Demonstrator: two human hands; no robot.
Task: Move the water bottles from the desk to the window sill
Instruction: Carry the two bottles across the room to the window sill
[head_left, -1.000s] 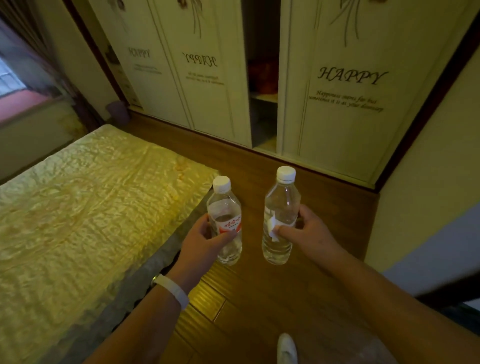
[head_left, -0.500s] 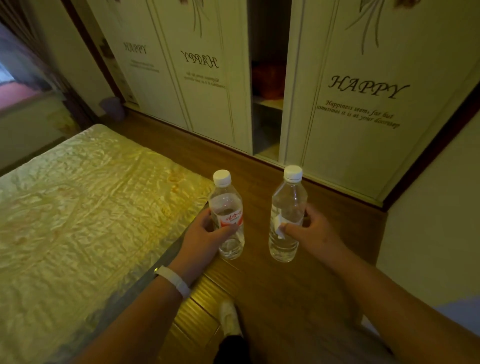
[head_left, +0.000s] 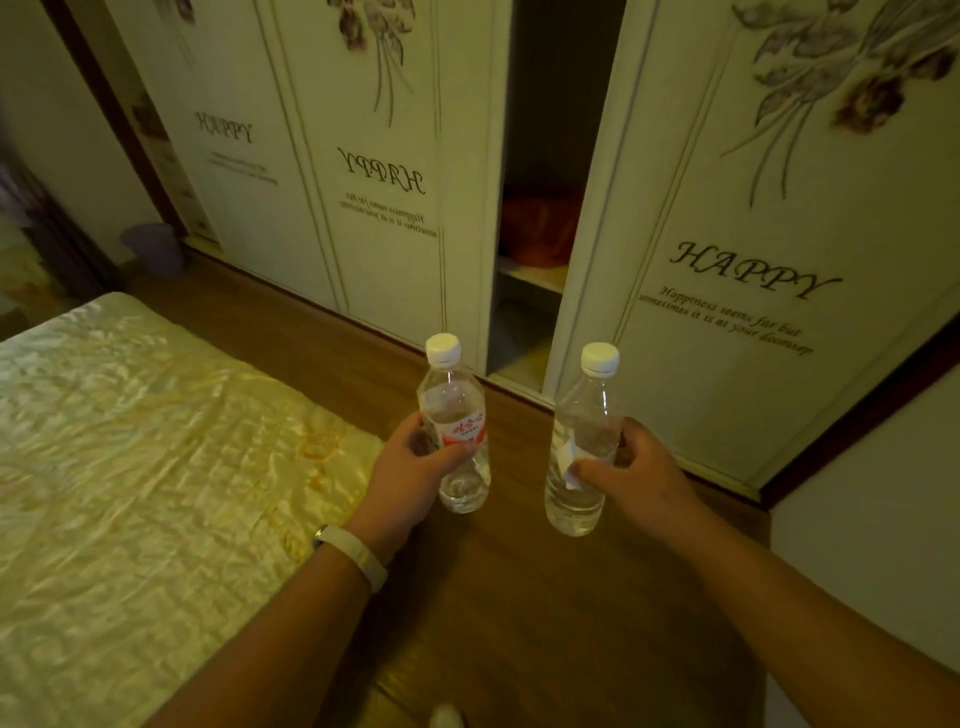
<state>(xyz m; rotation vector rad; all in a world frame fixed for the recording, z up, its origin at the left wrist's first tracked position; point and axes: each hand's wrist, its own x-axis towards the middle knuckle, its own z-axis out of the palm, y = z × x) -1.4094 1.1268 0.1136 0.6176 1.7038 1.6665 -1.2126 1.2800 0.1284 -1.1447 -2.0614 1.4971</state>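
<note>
Red-labelled clear plastic water bottle with a white cap (head_left: 451, 400) is upright at eleven o'clock, my left grip (head_left: 410, 478) curled round its middle. A second clear bottle with a torn white label (head_left: 587, 410) is at one o'clock, my right grip (head_left: 639, 473) wrapped round it. Both hang apart above the brown wooden floor (head_left: 519, 597), cream wardrobe doors (head_left: 727, 338) at twelve, yellow satin bed (head_left: 130, 467) at nine.

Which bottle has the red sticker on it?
The bottle in the left hand, the red-label bottle. The other bottle, held by the right hand, shows only a torn white scrap of label.
</note>
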